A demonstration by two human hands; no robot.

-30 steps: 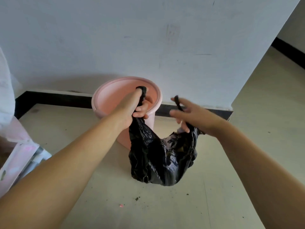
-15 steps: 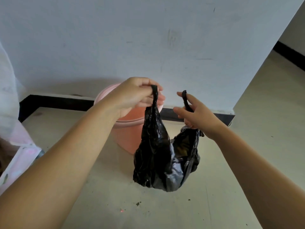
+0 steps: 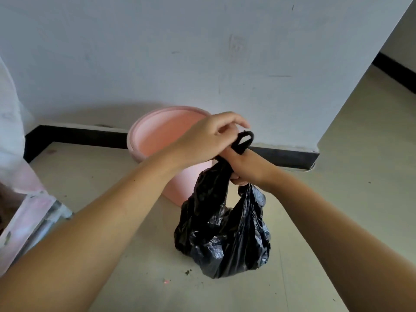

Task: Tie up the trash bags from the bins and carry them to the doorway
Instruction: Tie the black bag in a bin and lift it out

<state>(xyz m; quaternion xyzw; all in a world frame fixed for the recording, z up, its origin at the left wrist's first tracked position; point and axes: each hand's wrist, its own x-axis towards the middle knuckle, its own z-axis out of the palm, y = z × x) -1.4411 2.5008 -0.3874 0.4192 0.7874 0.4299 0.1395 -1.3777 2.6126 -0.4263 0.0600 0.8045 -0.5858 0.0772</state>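
The white wall [image 3: 202, 52] and pale floor [image 3: 337, 199] framed what I watched from my remote seat; the pink bin [image 3: 157, 136] stood against the black skirting [image 3: 78, 134], its liner already out; the black trash bag [image 3: 222, 239] hung just in front of the bin, its bottom close to the floor, though I could not tell whether it touched; half a second earlier the two handles were held apart, and now they had been brought together and crossed; the left hand [image 3: 209, 136] had come over the right, fingers curled on one twisted handle; the right hand [image 3: 245, 165] was clenched round the other, whose loop [image 3: 244, 140] stuck up above it; I judged the first knot was beginning, nothing cinched yet, carrying to the doorway still ahead; a few crumbs [image 3: 188, 271] lay on the floor beside the bag.
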